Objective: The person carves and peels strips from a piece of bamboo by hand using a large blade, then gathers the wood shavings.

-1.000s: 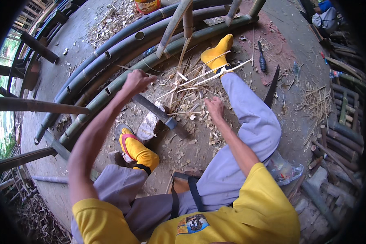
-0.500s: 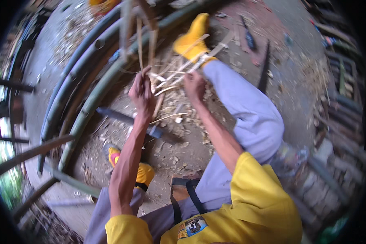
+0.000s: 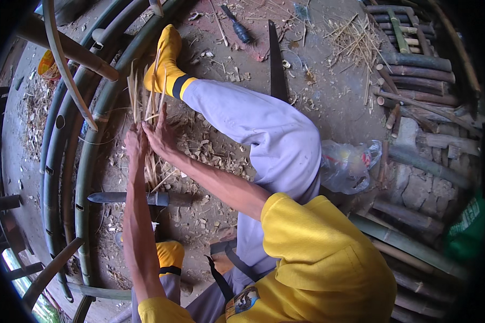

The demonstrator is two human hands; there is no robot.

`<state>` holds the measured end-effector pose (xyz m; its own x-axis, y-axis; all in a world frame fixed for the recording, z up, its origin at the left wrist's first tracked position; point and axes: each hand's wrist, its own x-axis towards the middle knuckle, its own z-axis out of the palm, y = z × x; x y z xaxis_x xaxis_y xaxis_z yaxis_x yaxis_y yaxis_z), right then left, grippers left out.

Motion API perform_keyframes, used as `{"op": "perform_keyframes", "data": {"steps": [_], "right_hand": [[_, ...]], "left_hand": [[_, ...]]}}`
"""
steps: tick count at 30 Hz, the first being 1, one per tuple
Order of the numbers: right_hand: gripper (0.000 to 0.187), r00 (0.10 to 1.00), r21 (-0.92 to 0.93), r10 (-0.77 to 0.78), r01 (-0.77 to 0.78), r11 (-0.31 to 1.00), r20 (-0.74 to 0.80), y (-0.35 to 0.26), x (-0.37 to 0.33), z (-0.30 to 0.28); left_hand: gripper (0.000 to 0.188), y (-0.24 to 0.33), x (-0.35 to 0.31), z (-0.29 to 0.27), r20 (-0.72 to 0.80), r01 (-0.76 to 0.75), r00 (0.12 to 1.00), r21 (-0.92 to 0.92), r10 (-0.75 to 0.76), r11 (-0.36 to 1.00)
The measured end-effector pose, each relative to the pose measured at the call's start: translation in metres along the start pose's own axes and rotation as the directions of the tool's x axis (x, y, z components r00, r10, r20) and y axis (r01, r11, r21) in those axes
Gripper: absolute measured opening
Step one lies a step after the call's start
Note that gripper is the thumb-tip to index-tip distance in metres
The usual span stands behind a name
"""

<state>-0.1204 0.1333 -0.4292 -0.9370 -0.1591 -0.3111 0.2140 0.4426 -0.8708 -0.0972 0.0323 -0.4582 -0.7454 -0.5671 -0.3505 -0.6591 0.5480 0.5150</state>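
Observation:
My left hand [image 3: 136, 141] is closed around a bundle of thin, pale bamboo strips [image 3: 133, 97], held roughly upright between my legs. Right beside it, my right hand [image 3: 160, 134] grips the same bundle, its index finger pointing up along the strips. The upper ends spread in front of my yellow-socked right foot [image 3: 170, 51], and the lower ends hang down past my wrists. Under my left forearm lies a broad-bladed knife [image 3: 105, 197] with a dark handle. Exactly which strips each hand grips is hidden by the fingers.
Long green bamboo poles [image 3: 86, 177] curve along the left. Shavings [image 3: 199, 153] litter the ground. Ahead lie a dark saw blade [image 3: 276, 59], a dark-handled tool [image 3: 241, 32] and a strip pile [image 3: 355, 40]. A plastic bag [image 3: 345, 167] and stacked bamboo pieces [image 3: 420, 72] are at right.
My hands have come together on the strips; they were apart before. The strips, spread out and crossing earlier, now stand in a tighter bundle. The whole view has turned toward the right.

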Motion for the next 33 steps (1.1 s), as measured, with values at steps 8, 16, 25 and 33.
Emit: {"op": "perform_keyframes", "data": {"steps": [8, 16, 25, 33], "right_hand": [[0.087, 1.0, 0.249, -0.006, 0.0, 0.968, 0.02, -0.01, -0.015, 0.014], [0.071, 0.977, 0.25, -0.126, 0.081, 0.965, 0.17, -0.018, -0.01, -0.008], [0.032, 0.991, 0.437, -0.136, 0.121, 0.891, 0.003, -0.046, 0.024, -0.063], [0.03, 0.968, 0.28, -0.242, 0.217, 0.935, 0.059, -0.116, 0.119, -0.264]], "left_hand": [[0.026, -0.026, -0.018, -0.024, 0.135, -0.084, 0.974, -0.534, 0.183, 0.841], [0.025, 0.01, -0.049, -0.029, -0.089, -0.388, 0.918, -0.001, 0.387, 0.922], [0.04, 0.081, -0.052, -0.07, 0.098, -0.443, 0.861, -0.336, 0.499, 0.831], [0.033, 0.154, -0.082, -0.18, -0.364, -0.762, 0.647, -0.303, 0.67, 0.572]]}}
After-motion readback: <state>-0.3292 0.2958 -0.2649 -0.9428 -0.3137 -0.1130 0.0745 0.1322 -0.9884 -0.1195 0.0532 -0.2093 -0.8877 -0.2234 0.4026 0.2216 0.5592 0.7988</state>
